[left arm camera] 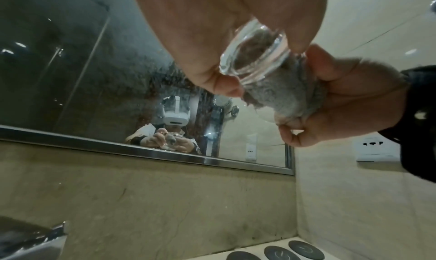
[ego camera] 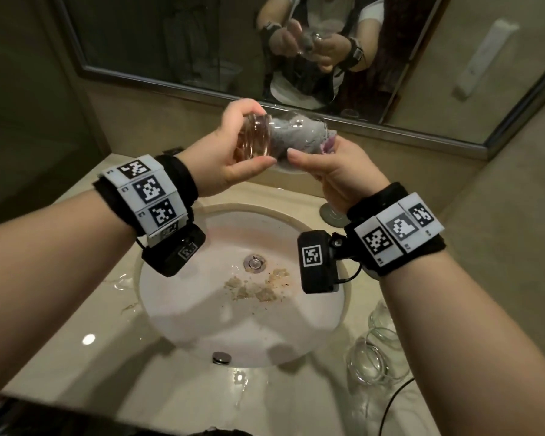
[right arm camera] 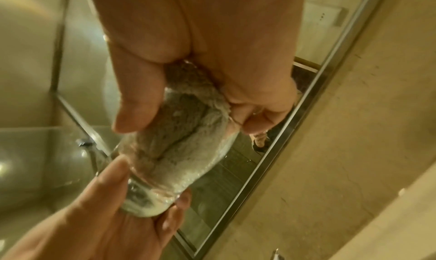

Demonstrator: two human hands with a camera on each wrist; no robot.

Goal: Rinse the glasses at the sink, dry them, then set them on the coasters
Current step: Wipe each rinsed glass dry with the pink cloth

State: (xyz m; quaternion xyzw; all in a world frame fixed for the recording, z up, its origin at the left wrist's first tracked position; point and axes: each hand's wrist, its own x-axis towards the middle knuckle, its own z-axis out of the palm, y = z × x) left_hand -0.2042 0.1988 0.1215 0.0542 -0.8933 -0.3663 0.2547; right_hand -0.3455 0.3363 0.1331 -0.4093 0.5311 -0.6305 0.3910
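A clear glass [ego camera: 280, 133] lies on its side in the air above the sink [ego camera: 177, 319]. My left hand [ego camera: 249, 136] grips its thick base between thumb and fingers. My right hand [ego camera: 315, 155] holds a grey cloth [ego camera: 302, 136] that is stuffed into the mouth of the glass and fills its inside. In the left wrist view the glass base [left arm camera: 254, 55] sits in my fingers with the cloth [left arm camera: 278, 92] behind it. The right wrist view has the cloth [right arm camera: 188, 126] packed inside the glass [right arm camera: 151, 202]. Dark round coasters [left arm camera: 278, 253] lie on the counter at the back right.
Several other clear glasses [ego camera: 375, 357] stand on the wet counter to the right of the basin, beside a black cable [ego camera: 394, 401]. Tan crumbs [ego camera: 258, 287] lie near the drain [ego camera: 255, 262]. One coaster [ego camera: 331, 215] shows under my right wrist. A mirror [ego camera: 170, 42] fills the wall ahead.
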